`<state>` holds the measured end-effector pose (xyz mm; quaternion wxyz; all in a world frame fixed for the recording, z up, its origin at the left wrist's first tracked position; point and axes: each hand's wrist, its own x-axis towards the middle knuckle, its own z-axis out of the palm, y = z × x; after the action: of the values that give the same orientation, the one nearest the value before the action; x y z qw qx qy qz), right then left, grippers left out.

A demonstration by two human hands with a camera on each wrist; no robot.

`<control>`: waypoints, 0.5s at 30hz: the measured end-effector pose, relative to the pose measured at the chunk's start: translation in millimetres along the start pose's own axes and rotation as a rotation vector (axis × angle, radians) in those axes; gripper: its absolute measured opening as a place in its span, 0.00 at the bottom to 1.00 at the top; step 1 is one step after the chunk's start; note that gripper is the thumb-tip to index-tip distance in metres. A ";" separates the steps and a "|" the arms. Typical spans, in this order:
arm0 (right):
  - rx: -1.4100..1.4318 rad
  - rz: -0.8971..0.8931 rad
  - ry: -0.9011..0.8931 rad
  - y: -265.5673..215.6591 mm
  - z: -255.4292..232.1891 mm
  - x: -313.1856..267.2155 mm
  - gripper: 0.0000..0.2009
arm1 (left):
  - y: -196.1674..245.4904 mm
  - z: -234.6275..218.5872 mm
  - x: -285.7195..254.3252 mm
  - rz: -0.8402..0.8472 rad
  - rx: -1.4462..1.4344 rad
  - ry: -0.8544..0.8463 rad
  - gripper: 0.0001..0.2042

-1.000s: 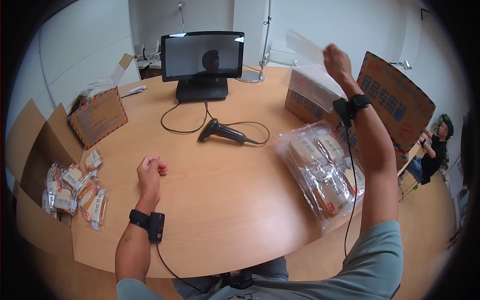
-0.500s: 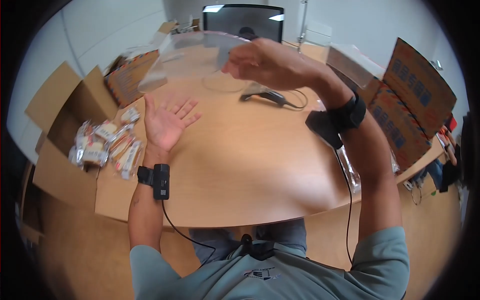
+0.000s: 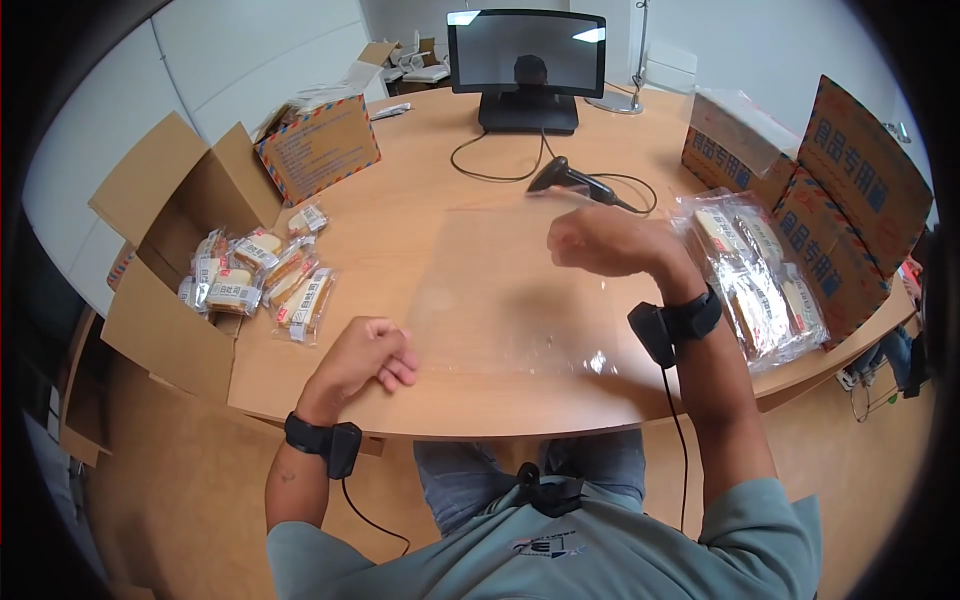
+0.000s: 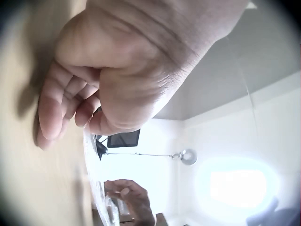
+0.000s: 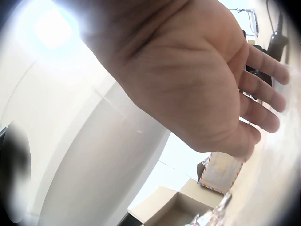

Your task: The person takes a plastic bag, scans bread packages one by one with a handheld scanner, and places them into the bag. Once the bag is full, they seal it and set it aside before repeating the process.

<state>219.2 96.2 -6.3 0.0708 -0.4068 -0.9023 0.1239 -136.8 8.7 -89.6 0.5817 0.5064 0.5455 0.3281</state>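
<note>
Bag (image 3: 490,310) has come down over the desk (image 3: 390,240) at your 12 o'clock, within reach; left hand (image 3: 358,358) curled at its 8 o'clock, grip unclear; right hand (image 3: 615,240) loosely open at 2.

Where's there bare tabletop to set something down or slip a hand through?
Bare wood shows between the striped box, loose bread packs and clear bag, and behind the scanner, between the monitor and the printed boxes. It's crowded left around the open carton, and right, where bagged bread lies beside those boxes.
</note>
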 end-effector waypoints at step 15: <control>0.103 -0.057 -0.034 31.3 71.5 30.1 0.13 | 3.7 37.4 3.0 0.804 1.097 0.130 0.21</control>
<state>205.4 127.0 -82.9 0.0799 -0.3746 -0.9070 0.1748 -99.4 3.8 -91.0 0.0400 0.8705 0.4362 0.2245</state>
